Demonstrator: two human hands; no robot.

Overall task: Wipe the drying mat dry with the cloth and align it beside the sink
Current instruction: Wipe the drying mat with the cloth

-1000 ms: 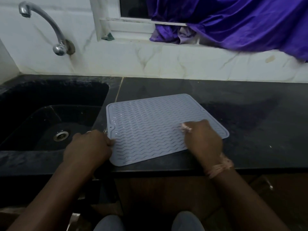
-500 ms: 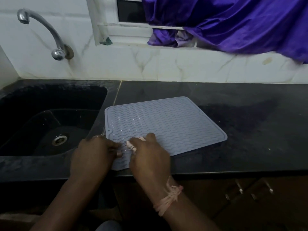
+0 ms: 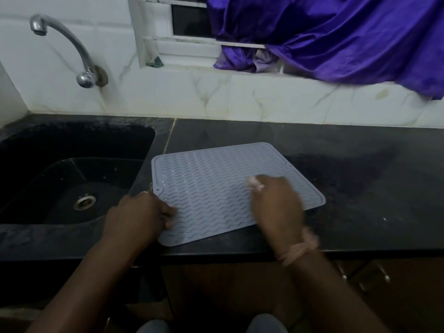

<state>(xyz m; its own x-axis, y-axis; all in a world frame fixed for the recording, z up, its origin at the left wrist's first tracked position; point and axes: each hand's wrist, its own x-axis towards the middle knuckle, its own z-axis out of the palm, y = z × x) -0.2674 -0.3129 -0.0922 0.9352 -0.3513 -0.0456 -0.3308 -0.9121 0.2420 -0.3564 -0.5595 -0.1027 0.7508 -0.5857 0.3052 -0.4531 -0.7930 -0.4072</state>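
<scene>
I count: one pale grey wavy-ribbed silicone drying mat [image 3: 216,188]; one scrap of pinkish cloth [image 3: 254,185]; two bare hands, left [image 3: 138,216] and right [image 3: 278,204]; one black stone sink [image 3: 72,145]; one curved chrome tap [image 3: 72,48]; one purple satin curtain [image 3: 336,37]; one thread wristband [image 3: 298,249].

White marbled wall tiles [image 3: 264,102], window [image 3: 189,18] draped with purple cloth [image 3: 336,39], black countertop [image 3: 360,188], dim light

Drying mat [image 3: 216,188] on the counter [image 3: 360,188] just right of the sink [image 3: 72,176], skewed to the counter's front edge, left hand [image 3: 139,216] on its near-left edge, right hand [image 3: 276,205] with cloth [image 3: 254,183] on its right part, tap [image 3: 72,51] behind the sink.
</scene>
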